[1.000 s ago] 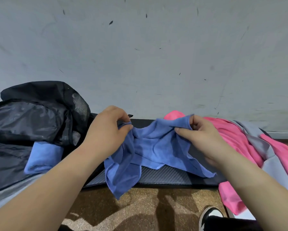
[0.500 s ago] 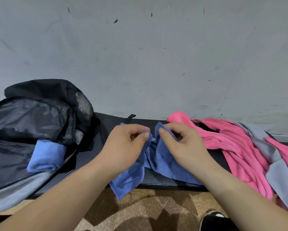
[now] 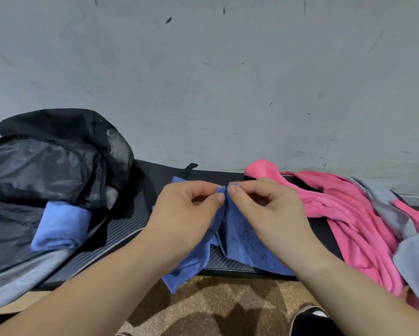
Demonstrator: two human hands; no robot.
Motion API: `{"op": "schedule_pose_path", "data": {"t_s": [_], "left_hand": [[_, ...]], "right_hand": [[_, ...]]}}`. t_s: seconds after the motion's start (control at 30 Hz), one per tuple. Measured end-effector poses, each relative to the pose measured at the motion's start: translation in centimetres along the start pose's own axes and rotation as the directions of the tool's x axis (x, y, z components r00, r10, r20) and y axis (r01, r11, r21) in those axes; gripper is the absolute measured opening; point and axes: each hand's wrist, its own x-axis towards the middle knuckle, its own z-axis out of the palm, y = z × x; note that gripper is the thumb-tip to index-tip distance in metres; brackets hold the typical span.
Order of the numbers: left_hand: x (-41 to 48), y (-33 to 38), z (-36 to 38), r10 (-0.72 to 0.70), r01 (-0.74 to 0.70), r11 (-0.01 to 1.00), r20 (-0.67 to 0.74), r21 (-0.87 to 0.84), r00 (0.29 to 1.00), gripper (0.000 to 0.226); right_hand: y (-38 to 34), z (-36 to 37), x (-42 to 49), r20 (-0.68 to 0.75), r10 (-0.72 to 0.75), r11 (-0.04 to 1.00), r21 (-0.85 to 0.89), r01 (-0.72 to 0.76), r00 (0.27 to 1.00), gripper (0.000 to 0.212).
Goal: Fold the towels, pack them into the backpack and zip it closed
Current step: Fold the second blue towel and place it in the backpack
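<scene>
Down at 5 o'clock, the toe of a black-and-white shoe (image 3: 310,316) pokes in over the brown patterned floor (image 3: 227,309). Both forearms reach in from the bottom edge, and they meet at the centre of the view.

The blue towel (image 3: 242,241) is right there, bunched between the hands. One corner hangs off the near edge of the black woven-pattern mat (image 3: 121,229) towards 6 o'clock, and the rest is draped on the mat. The left hand (image 3: 186,214) has its fingers curled, with thumb and forefinger pinching the towel's top edge. The right hand (image 3: 269,212) mirrors it with curled fingers and a thumb-and-forefinger pinch on the same edge. The two pinches sit just beside each other, fingertips almost touching, with a ridge of blue cloth standing up between them.

Out at 9 o'clock the black backpack (image 3: 46,161) lies open on the mat, its flap thrown back. A folded light-blue towel (image 3: 60,224) sits in its mouth.

Over at 3 o'clock a pink towel (image 3: 349,214) sprawls unfolded across the mat. A grey towel (image 3: 412,251) is tangled with it at the far right, and both spill over the near edge.

Beyond it all, from 10 to 2 o'clock, stands a scuffed pale grey wall (image 3: 227,81).
</scene>
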Motion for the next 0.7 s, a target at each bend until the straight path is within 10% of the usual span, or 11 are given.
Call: {"op": "schedule_pose_path", "data": {"t_s": [0.7], "left_hand": [[-0.6,0.9,0.0,0.006,-0.011,0.995,-0.05,-0.094,0.999,0.013]], "right_hand": [[0.4,-0.2,-1.2,0.33,-0.056,0.997,-0.034,0.071,0.942,0.063]]}}
